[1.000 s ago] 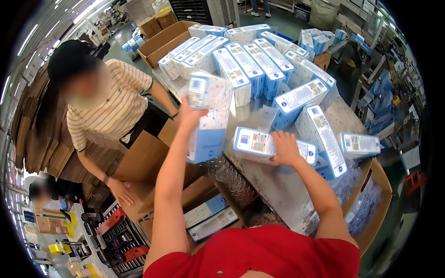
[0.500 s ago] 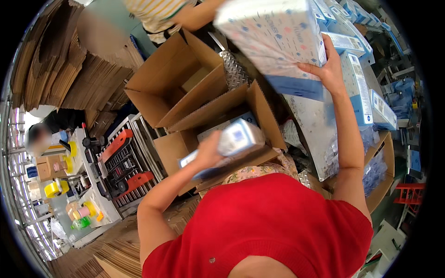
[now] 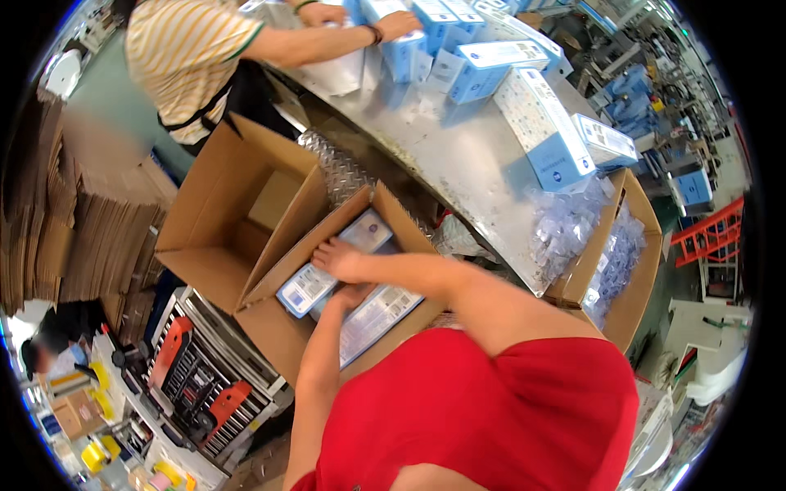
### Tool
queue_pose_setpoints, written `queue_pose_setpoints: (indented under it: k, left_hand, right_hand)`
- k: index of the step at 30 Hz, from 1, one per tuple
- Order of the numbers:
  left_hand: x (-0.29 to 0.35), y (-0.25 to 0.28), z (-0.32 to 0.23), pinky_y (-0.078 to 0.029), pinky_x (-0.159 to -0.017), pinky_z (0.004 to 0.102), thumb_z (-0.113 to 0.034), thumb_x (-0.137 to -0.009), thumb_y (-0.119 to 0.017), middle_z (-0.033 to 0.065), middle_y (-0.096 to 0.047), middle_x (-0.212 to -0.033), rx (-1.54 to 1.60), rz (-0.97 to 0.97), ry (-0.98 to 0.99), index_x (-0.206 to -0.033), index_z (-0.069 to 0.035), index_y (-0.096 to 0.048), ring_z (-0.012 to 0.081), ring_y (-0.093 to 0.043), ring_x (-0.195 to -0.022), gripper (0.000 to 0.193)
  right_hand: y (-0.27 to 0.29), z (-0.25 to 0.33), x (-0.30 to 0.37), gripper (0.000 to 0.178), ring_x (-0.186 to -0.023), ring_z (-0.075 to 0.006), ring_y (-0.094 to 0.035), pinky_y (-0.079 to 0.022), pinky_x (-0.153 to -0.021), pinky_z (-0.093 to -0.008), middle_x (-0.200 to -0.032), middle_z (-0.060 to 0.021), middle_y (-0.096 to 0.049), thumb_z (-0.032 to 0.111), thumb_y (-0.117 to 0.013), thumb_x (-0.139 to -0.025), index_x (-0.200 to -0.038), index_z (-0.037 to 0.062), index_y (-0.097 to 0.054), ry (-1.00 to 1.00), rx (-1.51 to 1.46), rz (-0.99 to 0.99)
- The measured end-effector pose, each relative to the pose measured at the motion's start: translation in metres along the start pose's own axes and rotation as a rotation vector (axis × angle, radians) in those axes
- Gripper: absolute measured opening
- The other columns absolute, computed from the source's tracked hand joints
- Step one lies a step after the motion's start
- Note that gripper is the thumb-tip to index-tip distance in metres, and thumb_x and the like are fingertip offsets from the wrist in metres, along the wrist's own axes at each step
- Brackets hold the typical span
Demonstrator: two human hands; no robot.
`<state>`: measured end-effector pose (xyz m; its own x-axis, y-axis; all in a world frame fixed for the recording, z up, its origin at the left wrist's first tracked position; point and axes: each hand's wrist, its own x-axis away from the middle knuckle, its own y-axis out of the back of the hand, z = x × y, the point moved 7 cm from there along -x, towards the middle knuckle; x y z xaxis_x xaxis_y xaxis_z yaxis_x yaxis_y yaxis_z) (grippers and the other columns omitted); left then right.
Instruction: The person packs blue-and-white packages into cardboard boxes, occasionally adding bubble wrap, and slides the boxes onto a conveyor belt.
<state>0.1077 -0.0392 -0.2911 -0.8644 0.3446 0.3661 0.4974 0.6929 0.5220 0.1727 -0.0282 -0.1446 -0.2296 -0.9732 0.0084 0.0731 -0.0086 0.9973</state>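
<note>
Both my hands are inside an open brown carton in front of my body. My right hand lies with its fingers stretched out over the packs, by the inner end of a small blue-and-white box. Just below it is my left hand, its fingers partly hidden between the packs and under my right forearm. A longer white-and-blue box lies along the carton's near side. Another pack sits at the far end, beyond my right hand.
A second open carton stands against the first on the left. Across the metal table are several blue-and-white boxes, and a co-worker's hand touches one. A carton of clear plastic pieces stands right; stacked flat cardboard is left.
My right hand has come from the table into the carton, and the large patterned pack it held is no longer in it. My left hand has let go of its box, now lying in the carton.
</note>
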Motion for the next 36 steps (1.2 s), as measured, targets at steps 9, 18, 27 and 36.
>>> queue_pose_setpoints:
  k: [9,18,27,36]
  left_hand:
    - [0.046,0.088,-0.080,-0.029,-0.101,0.0650,-0.050,-0.083,-0.061,0.0170,-0.001,-0.156,-0.431,-0.024,0.402,-0.151,-0.018,-0.009,0.0494,-0.004,-0.139,0.092]
    - [-0.008,0.026,0.013,-0.020,-0.102,0.0723,-0.053,-0.083,-0.060,0.0032,0.015,-0.156,-0.394,0.268,0.483,-0.150,-0.033,-0.004,0.0493,0.015,-0.138,0.089]
    - [0.050,0.143,-0.077,-0.049,-0.085,0.0325,-0.026,-0.093,-0.056,0.0126,-0.065,-0.110,0.139,0.341,0.281,-0.115,0.003,-0.060,0.0193,-0.061,-0.098,0.037]
    - [-0.084,0.285,-0.352,-0.051,-0.071,0.0278,-0.011,-0.088,-0.063,0.0114,-0.068,-0.093,-0.031,-0.253,-0.358,-0.105,0.003,-0.063,0.0153,-0.063,-0.077,0.023]
  right_hand:
    - [0.132,-0.113,0.061,0.020,-0.077,-0.0344,-0.064,-0.050,-0.069,-0.0428,-0.079,-0.0146,-0.067,0.024,-0.062,-0.074,-0.086,0.0100,-0.070,-0.270,-0.799,-0.040]
    - [0.063,-0.247,0.415,0.042,-0.098,-0.0304,-0.057,-0.047,-0.084,-0.0422,-0.104,-0.0119,-0.058,0.001,-0.058,-0.072,-0.113,0.0036,-0.053,-1.168,0.232,0.207]
    - [0.194,-0.199,0.281,0.024,-0.083,-0.0319,-0.064,-0.053,-0.073,-0.0385,-0.097,-0.0127,-0.066,0.004,-0.054,-0.084,-0.107,0.0085,-0.060,-0.740,-0.360,-0.721]
    - [0.223,-0.234,0.262,0.058,-0.107,-0.0377,-0.051,-0.041,-0.090,-0.0462,-0.112,-0.0197,-0.057,0.032,-0.072,-0.077,-0.121,0.0018,-0.051,-0.638,-0.061,-0.633]
